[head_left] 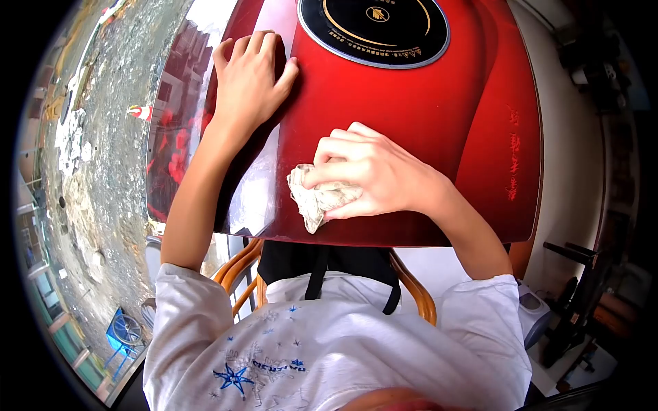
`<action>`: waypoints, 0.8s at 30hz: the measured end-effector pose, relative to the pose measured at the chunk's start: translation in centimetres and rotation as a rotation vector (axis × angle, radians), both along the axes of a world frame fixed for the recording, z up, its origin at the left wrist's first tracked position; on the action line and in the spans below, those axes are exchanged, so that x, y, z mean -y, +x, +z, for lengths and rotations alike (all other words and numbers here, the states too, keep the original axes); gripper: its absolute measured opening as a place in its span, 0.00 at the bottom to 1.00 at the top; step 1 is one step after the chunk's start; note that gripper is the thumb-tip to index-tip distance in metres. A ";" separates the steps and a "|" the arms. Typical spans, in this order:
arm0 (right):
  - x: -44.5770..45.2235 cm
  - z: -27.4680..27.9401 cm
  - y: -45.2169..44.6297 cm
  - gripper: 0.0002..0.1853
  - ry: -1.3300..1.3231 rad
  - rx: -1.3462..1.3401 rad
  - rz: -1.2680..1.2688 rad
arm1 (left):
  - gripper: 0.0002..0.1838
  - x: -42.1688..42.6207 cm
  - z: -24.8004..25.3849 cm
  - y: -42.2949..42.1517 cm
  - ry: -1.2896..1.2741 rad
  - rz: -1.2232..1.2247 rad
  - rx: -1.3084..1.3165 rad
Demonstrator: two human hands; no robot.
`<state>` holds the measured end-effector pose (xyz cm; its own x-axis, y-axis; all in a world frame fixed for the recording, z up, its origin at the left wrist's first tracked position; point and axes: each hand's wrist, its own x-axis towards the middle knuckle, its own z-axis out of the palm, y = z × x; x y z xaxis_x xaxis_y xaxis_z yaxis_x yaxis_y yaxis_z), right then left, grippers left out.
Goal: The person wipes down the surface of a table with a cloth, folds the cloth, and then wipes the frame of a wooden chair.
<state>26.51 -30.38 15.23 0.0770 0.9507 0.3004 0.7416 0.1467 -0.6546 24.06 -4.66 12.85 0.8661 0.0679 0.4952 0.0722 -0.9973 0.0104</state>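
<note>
My right hand [373, 171] is closed around a crumpled whitish cloth [319, 198] near the front edge of the glossy red table [411, 103]. Part of the cloth sticks out to the left of my fingers and rests against the tabletop. Farther up and to the left, my left hand [251, 79] is over the table, palm down, thumb out to the side and fingers apart and slightly bent. Nothing shows in it.
A round black cooktop [375, 31] with a metal rim is set into the table's far part. Wooden chair arms [415, 288] flank my body below the front edge. At right stands a grey-white appliance [533, 312]. Rough ground shows beyond the left edge.
</note>
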 end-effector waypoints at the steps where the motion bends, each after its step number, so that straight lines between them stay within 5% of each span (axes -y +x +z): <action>1: 0.1 0.1 0.4 0.25 0.002 -0.006 -0.005 | 0.23 0.0 0.1 0.0 0.005 0.004 -0.007; 4: 0.7 -0.4 2.7 0.25 0.058 0.114 -0.251 | 0.23 -0.3 0.0 0.0 0.005 -0.006 -0.012; 9: 5.4 -1.9 10.9 0.29 -0.075 0.395 -1.218 | 0.26 0.0 0.4 -0.1 0.005 0.033 -0.084; 12: 6.7 -2.1 12.2 0.29 -0.141 0.451 -1.351 | 0.26 -0.1 0.3 -0.1 0.009 0.026 -0.071; 18: 4.5 -1.6 8.8 0.33 -0.080 0.474 -1.019 | 0.24 0.0 0.2 -0.1 -0.016 -0.002 -0.043; 24: 0.6 -1.0 2.0 0.26 0.047 0.036 -0.209 | 0.24 0.0 -0.3 0.4 -0.006 0.015 -0.033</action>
